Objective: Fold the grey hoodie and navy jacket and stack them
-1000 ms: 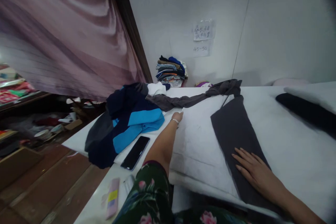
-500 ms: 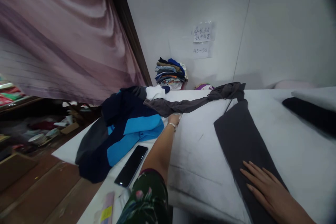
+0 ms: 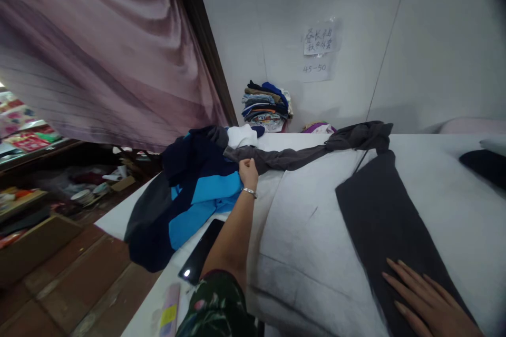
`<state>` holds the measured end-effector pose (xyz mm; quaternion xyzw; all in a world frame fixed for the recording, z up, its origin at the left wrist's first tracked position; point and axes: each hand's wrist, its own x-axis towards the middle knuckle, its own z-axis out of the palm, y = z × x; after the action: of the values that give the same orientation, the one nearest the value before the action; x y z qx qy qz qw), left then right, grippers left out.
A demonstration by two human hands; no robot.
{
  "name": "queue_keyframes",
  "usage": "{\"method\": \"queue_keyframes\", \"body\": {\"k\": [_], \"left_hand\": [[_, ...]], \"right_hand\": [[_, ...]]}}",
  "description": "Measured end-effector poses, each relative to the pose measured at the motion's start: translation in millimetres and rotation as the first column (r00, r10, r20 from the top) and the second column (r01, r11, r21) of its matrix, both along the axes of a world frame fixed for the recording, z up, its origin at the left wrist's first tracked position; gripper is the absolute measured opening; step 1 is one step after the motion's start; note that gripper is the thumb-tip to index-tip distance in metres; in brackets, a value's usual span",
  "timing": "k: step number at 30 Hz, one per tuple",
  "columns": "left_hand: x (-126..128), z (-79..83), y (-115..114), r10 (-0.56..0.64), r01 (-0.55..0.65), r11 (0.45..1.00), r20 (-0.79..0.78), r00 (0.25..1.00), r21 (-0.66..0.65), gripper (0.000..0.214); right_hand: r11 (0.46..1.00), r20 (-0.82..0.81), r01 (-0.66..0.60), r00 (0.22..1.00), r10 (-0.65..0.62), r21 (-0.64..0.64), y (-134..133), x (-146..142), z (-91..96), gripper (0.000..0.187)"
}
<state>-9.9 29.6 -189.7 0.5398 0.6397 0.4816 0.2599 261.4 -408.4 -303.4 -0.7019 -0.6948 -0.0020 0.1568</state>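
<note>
Presently, the grey sleeve [image 3: 290, 159] lies at the left hand's [image 3: 248, 172] curled fingertips; grip cannot be confirmed. Under the right hand's [image 3: 429, 297] flat, slightly spread, unladen fingers lies the grey garment [image 3: 383, 216]. Apparent step: taking the sleeve. Next move calls for a secure pinch.

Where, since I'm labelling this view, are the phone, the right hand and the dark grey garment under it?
Phone [image 3: 201, 253]: head view, black screen.
Right hand [image 3: 440, 309]: head view, back of the hand.
Dark grey garment [image 3: 391, 226]: head view, flat middle.

Table [image 3: 118, 216] | left: clothes heap [image 3: 190, 168], phone [image 3: 201, 249] | right: garment [image 3: 389, 221] | behind: clothes stack [image 3: 264, 108]
</note>
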Motion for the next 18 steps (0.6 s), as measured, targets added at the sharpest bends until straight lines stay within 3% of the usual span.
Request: {"method": "queue_keyframes", "body": {"k": [4, 6, 9, 12, 18], "left_hand": [[-24, 32.7, 0, 0.156, -0.082, 0.944, -0.215, 0.964, 0.320, 0.043], [-34, 43.6, 3, 0.252, -0.106, 0.917, -0.352, 0.901, 0.384, 0.056], [-47, 49.7, 14, 0.244, -0.199, 0.969, -0.441, 0.863, 0.146, 0.070], [-58, 49.5, 25, 0.168, -0.216, 0.975, -0.453, 0.875, -0.055, 0.064], [-64, 56.0, 31, 0.107, -0.159, 0.985, -0.482, 0.870, -0.069, 0.028]], "right_hand": [[1.000, -0.053, 0.009, 0.999, -0.009, 0.001, -1, -1, 0.5, 0.072], [1.000, -0.075, 0.024, 0.997, -0.024, 0.011, 0, -3, 1.5, 0.070], [0.999, -0.108, 0.049, 0.993, -0.047, 0.021, 2, -7, 6.5, 0.068], [0.998, -0.134, 0.064, 0.989, -0.063, 0.005, 5, -11, 16.0, 0.067], [0.996, -0.181, 0.086, 0.980, -0.082, 0.015, 10, -15, 27.2, 0.068]]}}
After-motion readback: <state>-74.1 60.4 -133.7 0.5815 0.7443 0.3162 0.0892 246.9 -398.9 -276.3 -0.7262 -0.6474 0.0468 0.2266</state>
